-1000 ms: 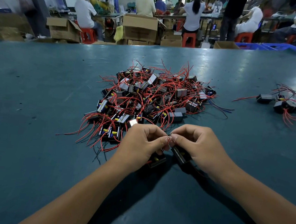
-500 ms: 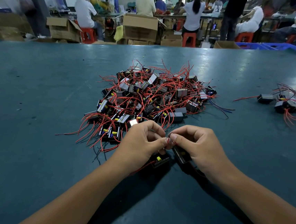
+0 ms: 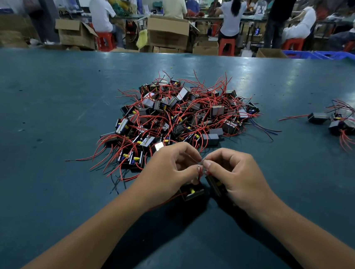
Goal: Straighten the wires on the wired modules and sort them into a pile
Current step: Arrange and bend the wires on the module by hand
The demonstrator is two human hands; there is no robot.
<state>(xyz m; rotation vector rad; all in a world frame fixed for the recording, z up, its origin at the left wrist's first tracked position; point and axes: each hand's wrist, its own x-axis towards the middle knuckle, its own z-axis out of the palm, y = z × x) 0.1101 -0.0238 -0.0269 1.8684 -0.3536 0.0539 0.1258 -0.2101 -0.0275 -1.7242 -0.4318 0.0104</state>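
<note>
A tangled heap of small black modules with red wires (image 3: 182, 115) lies in the middle of the teal table (image 3: 43, 121). Just in front of it my left hand (image 3: 168, 172) and my right hand (image 3: 237, 179) meet fingertip to fingertip, both pinching thin red wires (image 3: 199, 173). One black module with a yellow part (image 3: 192, 193) sits below my left hand, a second black module (image 3: 216, 184) sits under my right palm. Which wire belongs to which module is hidden by my fingers.
A small group of modules with red wires (image 3: 342, 124) lies at the right edge of the table. Beyond the far table edge stand cardboard boxes (image 3: 168, 32), red stools and several seated people at benches.
My hands have stayed at the same spot; the fingers have shifted slightly along the pinched wires and the module under my left hand has turned a little.
</note>
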